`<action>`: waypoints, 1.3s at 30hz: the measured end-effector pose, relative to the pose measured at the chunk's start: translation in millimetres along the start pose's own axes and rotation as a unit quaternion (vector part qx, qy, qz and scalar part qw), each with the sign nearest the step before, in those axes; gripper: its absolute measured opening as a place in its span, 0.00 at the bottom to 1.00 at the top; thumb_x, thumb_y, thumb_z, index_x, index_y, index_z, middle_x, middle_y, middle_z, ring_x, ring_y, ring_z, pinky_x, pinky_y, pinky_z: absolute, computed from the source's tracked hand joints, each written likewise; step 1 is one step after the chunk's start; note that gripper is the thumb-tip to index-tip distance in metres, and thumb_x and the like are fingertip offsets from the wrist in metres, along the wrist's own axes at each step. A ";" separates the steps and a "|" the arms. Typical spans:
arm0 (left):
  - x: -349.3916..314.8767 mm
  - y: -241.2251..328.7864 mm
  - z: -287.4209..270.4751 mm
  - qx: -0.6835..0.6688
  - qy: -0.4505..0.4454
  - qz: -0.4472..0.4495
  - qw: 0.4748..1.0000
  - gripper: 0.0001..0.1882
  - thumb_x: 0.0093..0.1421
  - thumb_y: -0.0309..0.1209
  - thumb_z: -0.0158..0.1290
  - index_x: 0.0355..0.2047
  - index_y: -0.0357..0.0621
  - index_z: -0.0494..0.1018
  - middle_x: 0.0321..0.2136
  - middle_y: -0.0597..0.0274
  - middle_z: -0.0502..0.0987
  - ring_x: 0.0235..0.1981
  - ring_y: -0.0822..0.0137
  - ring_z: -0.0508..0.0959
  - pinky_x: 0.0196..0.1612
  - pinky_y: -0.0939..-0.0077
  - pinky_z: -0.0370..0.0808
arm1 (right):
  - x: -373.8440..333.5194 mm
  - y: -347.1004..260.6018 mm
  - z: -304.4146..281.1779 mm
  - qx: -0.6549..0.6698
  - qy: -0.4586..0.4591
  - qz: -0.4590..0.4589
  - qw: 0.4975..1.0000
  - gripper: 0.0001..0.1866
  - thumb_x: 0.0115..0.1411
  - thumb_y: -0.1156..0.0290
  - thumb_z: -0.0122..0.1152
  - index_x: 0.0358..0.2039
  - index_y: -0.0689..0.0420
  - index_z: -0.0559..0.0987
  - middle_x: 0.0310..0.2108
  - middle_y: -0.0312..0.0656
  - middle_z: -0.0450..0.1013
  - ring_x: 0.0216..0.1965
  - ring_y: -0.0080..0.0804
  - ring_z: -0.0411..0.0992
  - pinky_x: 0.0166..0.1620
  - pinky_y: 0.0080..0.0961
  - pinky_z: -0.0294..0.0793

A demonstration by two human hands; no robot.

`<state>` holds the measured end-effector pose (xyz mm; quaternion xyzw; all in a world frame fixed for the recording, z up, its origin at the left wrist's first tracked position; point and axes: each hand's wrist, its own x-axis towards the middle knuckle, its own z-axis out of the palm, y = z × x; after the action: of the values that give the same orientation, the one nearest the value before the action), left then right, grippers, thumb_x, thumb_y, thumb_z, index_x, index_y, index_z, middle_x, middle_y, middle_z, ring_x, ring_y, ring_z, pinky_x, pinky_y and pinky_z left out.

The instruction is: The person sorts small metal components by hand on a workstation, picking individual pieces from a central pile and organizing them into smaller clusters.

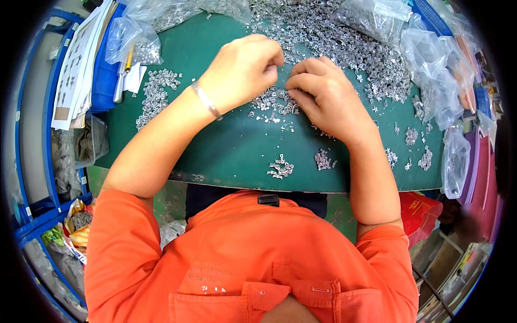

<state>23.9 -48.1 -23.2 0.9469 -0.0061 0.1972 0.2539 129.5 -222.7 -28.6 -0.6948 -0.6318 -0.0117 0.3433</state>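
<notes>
My left hand (pixel 245 67), with a bracelet (pixel 206 100) on its wrist, hovers over the middle of the green tabletop (pixel 221 156). Its fingers are curled in a pinch, and whatever they hold is hidden. Close by on the right, my right hand (pixel 331 102) has thumb and fingers bent together at the edge of a small heap of silvery parts (pixel 274 102). Anything in its fingertips is too small to make out. Beyond both hands spreads a large pile of the same small silvery parts (pixel 344 40).
Sorted parts (pixel 155 97) lie at left, with smaller clusters near the front edge (pixel 280 167) and at right (pixel 425 159). Plastic bags (pixel 431 70) crowd the right side. A blue bin (pixel 105 81), papers (pixel 81 64) and a yellow pen (pixel 129 59) stand at left.
</notes>
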 end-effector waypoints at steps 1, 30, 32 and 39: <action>-3.8 2.0 -4.2 -0.021 0.017 -0.022 0.999 0.06 0.51 0.19 0.55 0.31 0.37 0.75 0.24 0.58 0.75 0.29 0.63 0.81 0.32 0.74 0.76 | -0.2 0.9 -0.3 0.001 -0.002 0.013 1.000 0.02 0.49 0.75 0.63 0.26 0.57 0.81 0.30 0.39 0.74 0.36 0.43 0.70 0.41 0.38 0.71; -69.3 10.1 -29.8 -0.557 0.123 -0.342 0.747 0.06 0.61 0.24 0.56 0.38 0.36 0.74 0.29 0.63 0.78 0.26 0.78 0.74 0.30 0.85 0.73 | 8.9 -12.4 17.5 -0.013 0.039 0.049 0.998 0.04 0.46 0.75 0.67 0.24 0.57 0.80 0.28 0.38 0.72 0.34 0.41 0.70 0.39 0.35 0.69; -74.7 6.5 -32.1 -0.630 0.141 -0.357 0.675 0.07 0.62 0.24 0.53 0.40 0.36 0.73 0.29 0.63 0.76 0.26 0.77 0.74 0.29 0.84 0.73 | 9.7 -16.7 17.9 -0.034 -0.008 0.030 0.999 0.04 0.47 0.75 0.67 0.25 0.57 0.80 0.28 0.38 0.72 0.34 0.41 0.70 0.39 0.35 0.69; -71.3 -0.7 -46.2 -0.572 0.150 -0.390 0.706 0.05 0.62 0.27 0.52 0.36 0.38 0.74 0.27 0.68 0.74 0.25 0.78 0.71 0.28 0.82 0.70 | 11.3 -18.2 23.7 -0.048 -0.014 0.040 0.998 0.04 0.49 0.77 0.66 0.27 0.58 0.80 0.30 0.41 0.71 0.35 0.43 0.70 0.39 0.36 0.70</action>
<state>-58.8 -31.5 -13.7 0.4959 0.2898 0.1786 0.7989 105.7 -201.9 -33.2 -0.7349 -0.6073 -0.0185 0.3013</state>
